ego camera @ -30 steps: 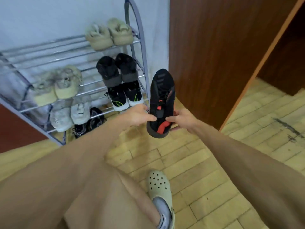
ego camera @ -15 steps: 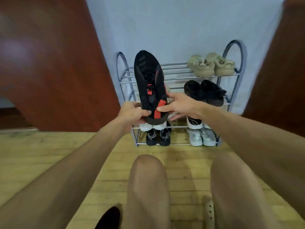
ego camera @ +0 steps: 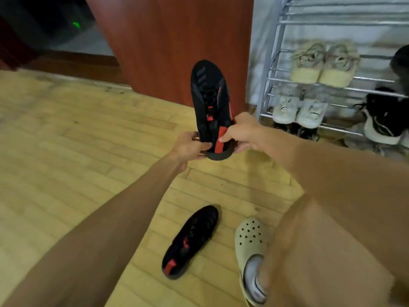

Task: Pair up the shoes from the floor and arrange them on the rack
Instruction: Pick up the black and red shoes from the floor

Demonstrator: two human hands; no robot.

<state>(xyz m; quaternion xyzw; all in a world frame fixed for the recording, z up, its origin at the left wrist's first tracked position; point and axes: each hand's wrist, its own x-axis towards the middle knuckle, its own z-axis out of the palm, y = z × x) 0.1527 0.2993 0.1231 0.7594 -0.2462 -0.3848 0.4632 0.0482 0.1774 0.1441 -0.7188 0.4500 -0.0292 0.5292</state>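
Note:
I hold a black shoe with red accents point(ego camera: 210, 100) upright in front of me, toe pointing up. My left hand point(ego camera: 188, 148) grips its heel from the left and my right hand point(ego camera: 241, 134) pinches the heel from the right. Its matching black and red shoe point(ego camera: 191, 240) lies on the wooden floor below, near my foot. The metal shoe rack point(ego camera: 269, 85) stands at the right, apart from the held shoe. It carries a beige pair point(ego camera: 323, 63), a pale grey pair point(ego camera: 298, 109) and a black and white shoe point(ego camera: 385, 122).
A brown wooden door panel point(ego camera: 172, 41) rises right behind the held shoe, left of the rack. My foot in a cream clog point(ego camera: 251, 247) stands beside the floor shoe. A dark doorway with a green light point(ego camera: 76, 24) is at the top left. Parquet floor spreads to the left.
My view has swung left and down: the rack went from centre to the right edge, and the second black and red shoe on the floor came into sight. Both hands keep the same hold.

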